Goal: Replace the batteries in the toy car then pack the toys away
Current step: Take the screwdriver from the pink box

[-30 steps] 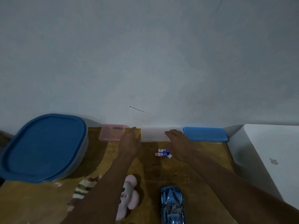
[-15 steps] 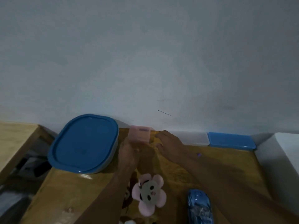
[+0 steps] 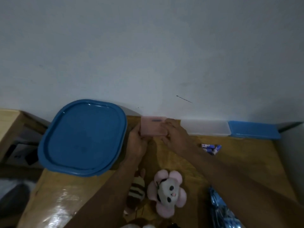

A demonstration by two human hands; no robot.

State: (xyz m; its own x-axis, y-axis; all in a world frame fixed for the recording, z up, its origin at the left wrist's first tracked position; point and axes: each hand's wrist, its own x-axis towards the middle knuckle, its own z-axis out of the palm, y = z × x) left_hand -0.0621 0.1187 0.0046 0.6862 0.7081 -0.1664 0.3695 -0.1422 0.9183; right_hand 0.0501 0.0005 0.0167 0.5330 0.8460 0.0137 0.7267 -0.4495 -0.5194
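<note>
Gripping pink box (image 3: 152, 128) from both sides: left hand (image 3: 137, 145) curled on its left edge, right hand (image 3: 176, 137) pinching its right edge. Batteries (image 3: 211, 148) lie on table (image 3: 246, 162) just right of right hand. Toy car (image 3: 220, 209) sits beside right forearm, flower plush (image 3: 167, 193) between forearms.

- This is looking like a room in a home rather than a workplace.
- A pink flower plush (image 3: 167, 193) and a striped plush (image 3: 136, 188) are lying on a varnished wooden table (image 3: 246, 153) near a blue toy car (image 3: 220, 211).
- Household storage is sitting along a plain painted wall (image 3: 148, 55): a blue-lidded tub (image 3: 82, 137), a pink box (image 3: 152, 127), a clear box (image 3: 205, 127) and a blue box (image 3: 253, 130).
</note>
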